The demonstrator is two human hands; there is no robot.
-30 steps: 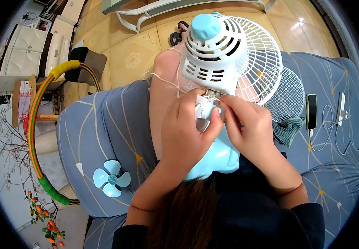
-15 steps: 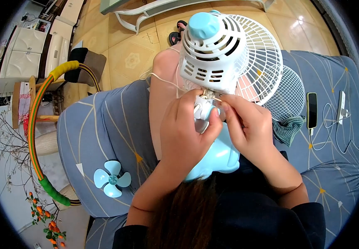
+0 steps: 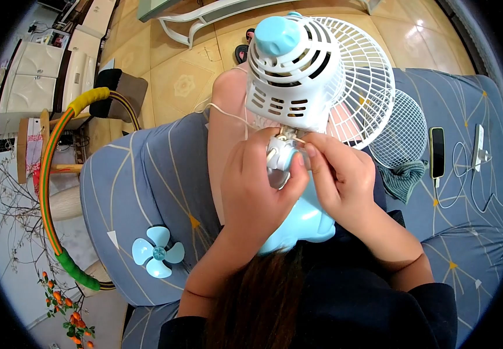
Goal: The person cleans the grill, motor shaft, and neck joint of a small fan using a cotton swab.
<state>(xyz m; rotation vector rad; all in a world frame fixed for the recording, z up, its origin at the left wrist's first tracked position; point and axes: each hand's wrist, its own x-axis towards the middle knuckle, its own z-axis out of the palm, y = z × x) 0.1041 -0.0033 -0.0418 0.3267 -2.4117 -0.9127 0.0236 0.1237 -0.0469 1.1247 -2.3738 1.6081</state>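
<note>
A white fan housing (image 3: 292, 75) with a blue knob and an attached white grille (image 3: 365, 75) stands over my lap. Its light blue base (image 3: 305, 218) rests against my body. My left hand (image 3: 257, 180) is closed around the white and blue neck joint (image 3: 280, 154) below the housing. Thumb and index finger of my right hand (image 3: 341, 174) pinch a thin pale wire at the right side of that joint. The wire's far end is hidden among the neck parts. A pale cord runs from the neck to the left over my leg.
Blue fan blades (image 3: 158, 252) lie on the grey sofa (image 3: 147, 168) at left, beside a striped hoop (image 3: 47, 180). At right are a loose round grille (image 3: 402, 128), a green cloth (image 3: 402, 180), a phone (image 3: 437, 152) and a power strip (image 3: 478, 148).
The fan housing has tilted and shifted slightly to the left. Both hands have moved a little left with it, keeping their holds.
</note>
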